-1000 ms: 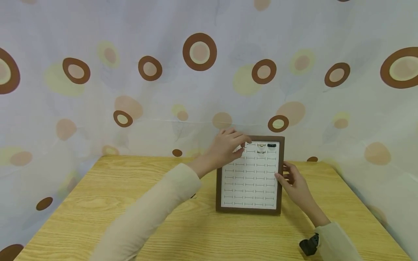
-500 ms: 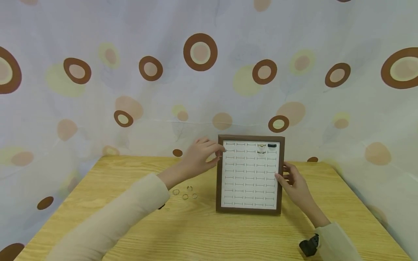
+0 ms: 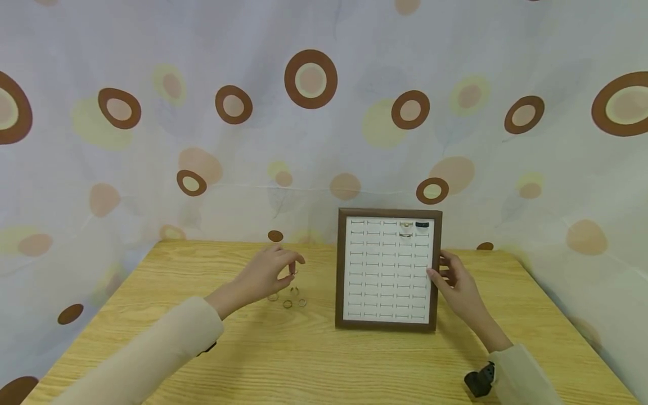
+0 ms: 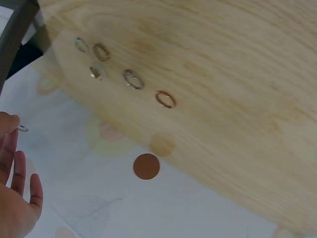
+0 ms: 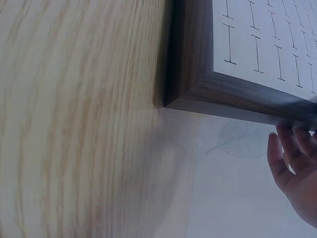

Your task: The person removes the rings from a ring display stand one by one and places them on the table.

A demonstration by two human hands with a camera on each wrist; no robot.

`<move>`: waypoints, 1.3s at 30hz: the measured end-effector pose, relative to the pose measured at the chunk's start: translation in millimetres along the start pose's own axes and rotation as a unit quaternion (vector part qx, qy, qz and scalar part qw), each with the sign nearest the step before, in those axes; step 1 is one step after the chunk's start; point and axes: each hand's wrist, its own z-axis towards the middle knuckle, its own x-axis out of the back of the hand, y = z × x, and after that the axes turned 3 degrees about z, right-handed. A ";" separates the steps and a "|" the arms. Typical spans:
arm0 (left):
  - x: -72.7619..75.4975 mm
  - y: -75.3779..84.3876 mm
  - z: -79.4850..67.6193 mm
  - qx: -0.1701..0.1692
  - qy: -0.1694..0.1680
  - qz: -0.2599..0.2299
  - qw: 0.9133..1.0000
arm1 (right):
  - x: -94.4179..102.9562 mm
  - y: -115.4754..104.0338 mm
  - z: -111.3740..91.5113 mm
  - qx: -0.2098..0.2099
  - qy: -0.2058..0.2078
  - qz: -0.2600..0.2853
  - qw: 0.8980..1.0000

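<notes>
A brown-framed ring display board point(image 3: 388, 325) stands upright on the table, its white panel lined with rows of short slots. A gold ring point(image 3: 406, 224), a black ring point(image 3: 422, 225) and a thin ring point(image 3: 405, 235) below the gold one sit in slots at the upper right. My right hand point(image 3: 455, 284) grips the frame's right edge, thumb on the front and fingers behind. Left of the board, my left hand point(image 3: 268, 273) pinches a small ring point(image 4: 23, 128) between thumb and forefinger. It is above several loose rings, among them a copper-coloured ring point(image 4: 165, 99) and a silver ring point(image 4: 132, 79).
The light wood table point(image 3: 304, 365) ends at the back against a patterned curtain point(image 3: 314, 140). A black device point(image 3: 478, 381) is strapped at the right wrist. The left forearm's sleeve point(image 3: 152, 349) reaches across the table's left part.
My left hand has moved left and down, from the board's upper left to above the loose rings, uncovering the panel. My right hand and the board have stayed put.
</notes>
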 end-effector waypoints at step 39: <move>-49.5 -34.8 -75.4 0.099 -0.083 -0.036 0.991 | -0.6 -3.4 -0.6 0.000 0.005 -0.005 1.000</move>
